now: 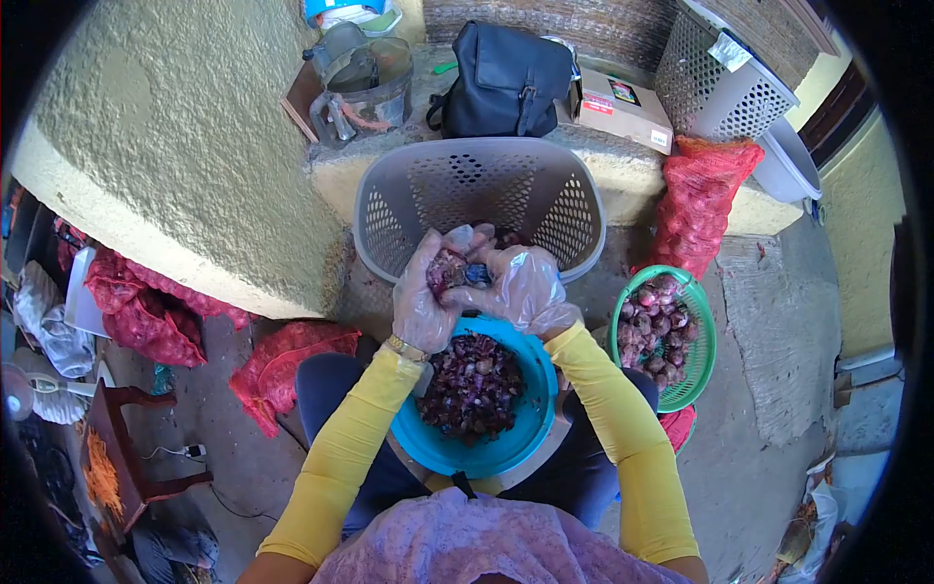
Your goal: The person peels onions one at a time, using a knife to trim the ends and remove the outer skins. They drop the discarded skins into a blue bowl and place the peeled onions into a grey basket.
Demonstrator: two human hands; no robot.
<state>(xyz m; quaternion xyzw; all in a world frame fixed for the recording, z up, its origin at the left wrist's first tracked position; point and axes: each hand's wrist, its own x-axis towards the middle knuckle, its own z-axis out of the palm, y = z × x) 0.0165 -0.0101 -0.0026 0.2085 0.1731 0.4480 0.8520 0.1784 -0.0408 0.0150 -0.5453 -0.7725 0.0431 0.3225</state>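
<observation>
My left hand (420, 297), in a clear plastic glove, is closed around a red onion (448, 271). My right hand (531, 290), gloved the same way, is closed on a small tool with a dark blue part (477, 273) against the onion; its blade, if any, is hidden. Both hands meet above the near rim of a grey perforated basket (389, 190), which has some onions low inside. Just below them, between my knees, a blue basin (538, 384) holds dark purple onion skins and pieces (472, 384).
On my right stands a green basket (702, 365) of onions, with a full red mesh sack (699, 209) behind it. More red sacks (292, 365) lie left. A black backpack (516, 73), clear jug (375, 83) and cardboard box (623, 107) sit on the ledge ahead.
</observation>
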